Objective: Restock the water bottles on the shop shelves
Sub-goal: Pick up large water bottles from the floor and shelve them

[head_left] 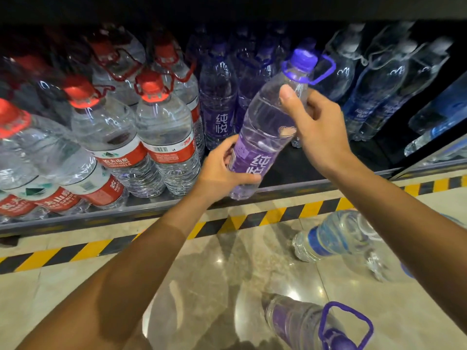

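I hold a purple-capped, purple-labelled water bottle (267,127) tilted, its cap leaning right, over the front edge of the bottom shelf (316,188). My left hand (222,170) grips its lower body near the label. My right hand (316,127) grips its upper body below the neck, thumb across the front. Behind it stand more purple bottles (218,114) in rows on the shelf. A dark bare patch of shelf floor (303,160) lies just right of them, under the held bottle.
Red-capped bottles (161,127) fill the shelf's left, blue-labelled ones (374,97) its right. On the tiled floor lie a blue-labelled bottle (331,236) and a purple bottle (310,324). Yellow-black hazard tape (227,223) runs along the shelf base.
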A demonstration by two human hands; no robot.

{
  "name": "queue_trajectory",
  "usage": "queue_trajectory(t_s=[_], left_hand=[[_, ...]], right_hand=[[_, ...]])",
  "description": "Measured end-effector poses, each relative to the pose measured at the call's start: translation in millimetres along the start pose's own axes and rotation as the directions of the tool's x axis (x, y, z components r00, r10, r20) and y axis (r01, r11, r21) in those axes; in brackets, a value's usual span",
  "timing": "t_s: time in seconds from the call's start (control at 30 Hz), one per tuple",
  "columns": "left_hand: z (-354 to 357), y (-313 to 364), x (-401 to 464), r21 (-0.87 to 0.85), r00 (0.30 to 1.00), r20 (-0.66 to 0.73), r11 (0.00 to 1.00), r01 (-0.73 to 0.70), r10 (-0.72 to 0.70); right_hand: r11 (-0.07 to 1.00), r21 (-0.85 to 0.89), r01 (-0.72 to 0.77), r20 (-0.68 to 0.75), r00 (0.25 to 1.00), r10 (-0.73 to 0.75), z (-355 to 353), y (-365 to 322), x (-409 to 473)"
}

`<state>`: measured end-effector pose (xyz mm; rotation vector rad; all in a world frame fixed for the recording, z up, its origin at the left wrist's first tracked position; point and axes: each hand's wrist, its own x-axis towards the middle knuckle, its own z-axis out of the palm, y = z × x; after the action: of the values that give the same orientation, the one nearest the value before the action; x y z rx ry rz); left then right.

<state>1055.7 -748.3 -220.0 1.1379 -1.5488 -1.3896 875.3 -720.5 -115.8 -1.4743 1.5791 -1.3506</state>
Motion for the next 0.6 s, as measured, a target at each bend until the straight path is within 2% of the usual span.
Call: queue_trajectory(t_s=[0.2,0.3,0.6], left_hand=[[-2.9,-13.3,24.7,0.045,0.998,-0.062,0.999,-0.022,0.025],[-2.4,-23.1,28.0,0.072,0.996,-0.086,0.997,-0.023,0.029],[-0.5,-56.9,33.2,0.039,0.998,-0.042,0.998,0.048,-0.046]], right_hand=[[0.996,0.039,0.077,0.069,0.994,-0.080,14.2,8.1,2.9],[0.997,0.040,0.064,0.088,0.994,-0.067,19.0,18.7,3.6],[0.999,0.038,-0.038,0.128,0.991,0.033,34.5,52.4,7.5]])
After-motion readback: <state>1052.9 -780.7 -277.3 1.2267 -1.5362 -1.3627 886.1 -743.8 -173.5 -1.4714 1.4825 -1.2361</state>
